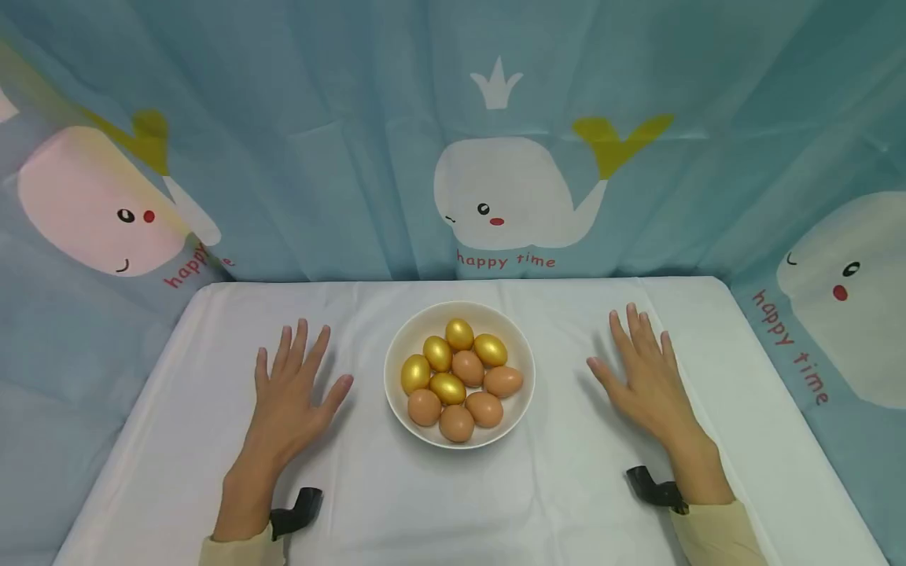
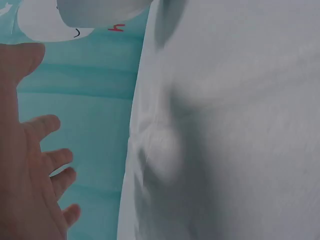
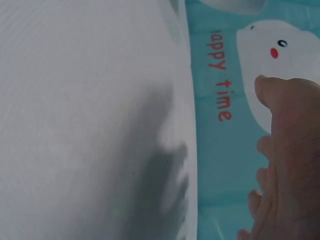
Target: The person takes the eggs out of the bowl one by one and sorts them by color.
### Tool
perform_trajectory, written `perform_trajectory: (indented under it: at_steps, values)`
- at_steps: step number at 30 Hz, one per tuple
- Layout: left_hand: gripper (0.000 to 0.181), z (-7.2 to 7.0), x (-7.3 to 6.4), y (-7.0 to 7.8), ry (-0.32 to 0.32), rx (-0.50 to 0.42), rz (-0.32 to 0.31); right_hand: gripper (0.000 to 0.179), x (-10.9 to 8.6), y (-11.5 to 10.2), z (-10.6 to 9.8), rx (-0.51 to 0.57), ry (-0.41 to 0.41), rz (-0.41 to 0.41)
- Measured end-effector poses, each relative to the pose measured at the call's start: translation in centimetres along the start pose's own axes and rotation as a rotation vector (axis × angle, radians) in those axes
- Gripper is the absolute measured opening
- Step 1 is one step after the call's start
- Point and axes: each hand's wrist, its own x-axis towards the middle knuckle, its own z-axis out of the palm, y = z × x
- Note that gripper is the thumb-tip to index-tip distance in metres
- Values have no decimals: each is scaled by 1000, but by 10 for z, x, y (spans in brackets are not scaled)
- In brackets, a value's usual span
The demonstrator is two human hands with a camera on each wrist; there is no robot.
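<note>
A white bowl [image 1: 517, 354] stands at the middle of the table, its edge also showing at the top of both wrist views. Several gold eggs [image 1: 459, 334] lie in it, mostly toward the back and left. Several brown eggs [image 1: 456, 423] fill the front and right of the bowl. To the left of the bowl, my left hand [image 1: 289, 409] is held palm down with fingers spread, apart from it and holding nothing. My right hand [image 1: 651, 385] is spread likewise on the bowl's other side, also without anything in its grasp.
A white cloth [image 1: 566, 503] covers the table. Behind and beside it hangs a blue curtain [image 1: 340, 204] printed with whales and red lettering. Each wrist wears a black camera mount, one on the left [image 1: 297, 511] and one on the right [image 1: 651, 487].
</note>
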Motion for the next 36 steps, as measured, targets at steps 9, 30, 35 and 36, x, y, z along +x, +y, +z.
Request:
perform_trajectory:
  at_steps: [9, 30, 35, 36]
  values:
    - [69, 15, 3, 19, -96, -344, 26, 76, -2, -19, 8, 80, -71, -24]
    - [71, 15, 38, 47, -382, -910, 56, 68, 36, -89, -22, 174, -146, -196]
    - [72, 15, 36, 45, -385, -939, 80, 65, 45, -104, -25, 156, -120, -273]
    - [71, 15, 36, 45, -385, -945, 83, 64, 47, -107, -26, 151, -118, -288]
